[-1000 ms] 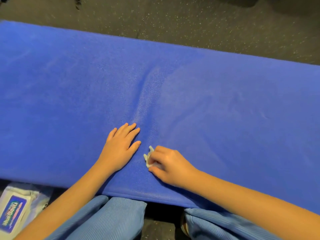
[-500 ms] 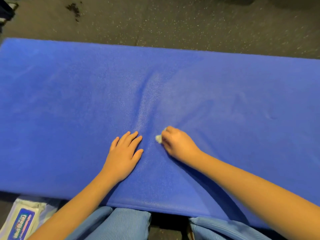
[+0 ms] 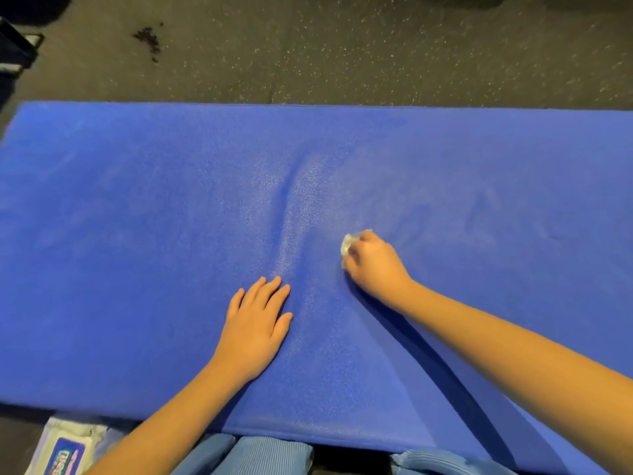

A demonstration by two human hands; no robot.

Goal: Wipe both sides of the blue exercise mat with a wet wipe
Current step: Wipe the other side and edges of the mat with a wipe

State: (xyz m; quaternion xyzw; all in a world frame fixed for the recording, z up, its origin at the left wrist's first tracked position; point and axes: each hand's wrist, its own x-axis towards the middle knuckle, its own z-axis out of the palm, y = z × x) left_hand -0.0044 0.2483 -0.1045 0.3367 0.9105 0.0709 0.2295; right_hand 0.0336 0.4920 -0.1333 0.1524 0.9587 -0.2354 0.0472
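The blue exercise mat [image 3: 137, 234] lies flat on the floor and fills most of the view, with a crease running up its middle. My left hand [image 3: 255, 323] rests flat on the mat near the front edge, fingers straight. To its right, my right hand [image 3: 373, 265] grips a small crumpled white wet wipe [image 3: 349, 245] and presses it against the mat, just right of the crease. Most of the wipe is hidden under the fingers.
A dark speckled floor [image 3: 342, 46] lies beyond the mat's far edge. A pack of wet wipes [image 3: 65, 450] sits on the floor at the lower left, by the mat's near edge. My knees in light blue trousers [image 3: 270, 457] touch the front edge.
My right hand slid the wipe away from me, from near the front edge up towards the mat's middle. The left hand stayed flat in place. The view tilted up, showing more floor.
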